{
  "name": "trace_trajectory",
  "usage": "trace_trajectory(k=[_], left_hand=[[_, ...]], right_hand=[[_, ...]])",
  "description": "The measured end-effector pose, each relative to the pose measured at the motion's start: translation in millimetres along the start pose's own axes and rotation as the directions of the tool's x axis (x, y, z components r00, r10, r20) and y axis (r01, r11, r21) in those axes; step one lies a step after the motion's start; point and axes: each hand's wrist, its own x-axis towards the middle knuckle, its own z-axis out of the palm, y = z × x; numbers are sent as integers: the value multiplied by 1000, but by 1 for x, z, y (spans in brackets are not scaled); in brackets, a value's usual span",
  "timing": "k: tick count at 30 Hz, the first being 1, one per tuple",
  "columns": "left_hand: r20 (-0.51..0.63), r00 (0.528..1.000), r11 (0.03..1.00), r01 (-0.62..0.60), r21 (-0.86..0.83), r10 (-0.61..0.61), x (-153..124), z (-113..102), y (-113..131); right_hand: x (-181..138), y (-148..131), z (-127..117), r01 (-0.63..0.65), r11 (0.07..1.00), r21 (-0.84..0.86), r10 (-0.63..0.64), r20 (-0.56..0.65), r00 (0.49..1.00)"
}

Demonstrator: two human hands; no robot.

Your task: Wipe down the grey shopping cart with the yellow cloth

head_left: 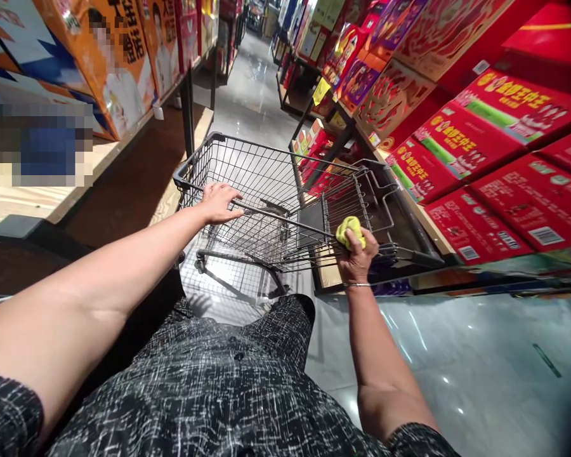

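A black wire shopping cart (259, 166) stands in front of my body, its basket tilted across the view. My left hand (220, 202) lies over the near rim bar of the cart, palm down with the fingers stretched out. Bunched up in my right hand (360, 254) is a yellow-green cloth (349, 232), which sits at the right end of that same bar. The fingers close round the cloth; whether it touches the bar I cannot tell. Through the wire mesh the grey floor shows below.
Shelves with orange gift boxes (118, 63) run along the left, with a wooden shelf edge (33, 197) close to my left arm. Red boxes (461, 139) are stacked on the right-hand shelf beside the cart. A tiled aisle (252, 76) stretches away ahead.
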Motion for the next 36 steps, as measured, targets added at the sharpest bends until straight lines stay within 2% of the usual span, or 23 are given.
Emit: trace_trajectory(k=[3, 5, 6, 7, 8, 10, 11, 12, 14, 17, 20, 21, 23, 24, 25, 26, 27, 29, 30, 32, 34, 36], left_hand=[[-10, 998, 994, -61, -95, 60, 4, 1, 18], [-17, 997, 990, -83, -112, 82, 8, 7, 23], [-15, 996, 990, -89, -108, 88, 10, 10, 24], [-12, 996, 991, -94, -100, 93, 12, 13, 23], [-11, 995, 991, -102, -91, 101, 14, 15, 20], [-13, 993, 989, -121, -84, 120, 16, 17, 15], [-18, 992, 988, -127, -83, 126, 17, 17, 13], [-29, 991, 988, -130, -83, 128, 17, 16, 11], [-42, 990, 987, -136, -89, 133, 18, 15, 8], [-50, 988, 982, -148, -113, 144, 22, 14, 2], [-72, 988, 984, -142, -110, 135, 31, 13, -8], [-79, 989, 986, -135, -100, 127, 34, 12, -13], [-80, 990, 989, -125, -80, 119, 41, 12, -21], [-77, 990, 990, -123, -71, 118, 44, 11, -24], [-77, 990, 991, -121, -61, 116, 47, 10, -26], [-80, 991, 992, -114, -51, 110, 48, 9, -27], [-87, 991, 994, -101, -39, 97, 49, 8, -26], [-97, 991, 996, -93, -12, 92, 50, 6, -18], [-93, 989, 994, -112, -4, 111, 49, 6, -11], [-64, 980, 982, -187, -12, 186, 46, 7, 5], [-39, 969, 968, -247, -52, 246, 44, 12, 19], [-45, 963, 960, -269, -80, 266, 42, 19, 27]], right_hand=[[-3, -55, 42, 53, 999, -7, -54, -40, 998], [-7, -96, 73, 98, 995, 19, -99, 61, 993], [-10, -115, 88, 123, 991, 45, -128, 162, 978], [-14, -133, 102, 148, 986, 81, -165, 276, 947], [-20, -148, 114, 177, 976, 125, -213, 404, 890], [-34, -172, 134, 229, 947, 226, -321, 604, 730], [-42, -180, 141, 245, 932, 268, -363, 662, 655], [-50, -186, 147, 254, 921, 297, -391, 696, 603], [-65, -192, 154, 256, 912, 320, -410, 717, 563], [-75, -186, 153, 254, 914, 318, -407, 721, 560], [-62, -160, 133, 256, 927, 275, -375, 707, 599], [-53, -148, 122, 247, 938, 241, -345, 685, 642], [-32, -120, 94, 202, 969, 144, -248, 569, 784], [-20, -106, 80, 163, 983, 86, -184, 462, 868], [-10, -94, 67, 121, 992, 34, -125, 343, 931], [-2, -85, 57, 79, 997, -6, -75, 222, 972], [4, -80, 50, 47, 998, -32, -43, 129, 991], [7, -80, 51, 17, 999, -49, -15, 53, 998], [4, -85, 59, 19, 999, -42, -15, 80, 997], [-9, -105, 83, 57, 998, 12, -59, 260, 964], [-28, -129, 111, 122, 986, 112, -162, 493, 855], [-49, -152, 134, 172, 964, 205, -263, 624, 736]])
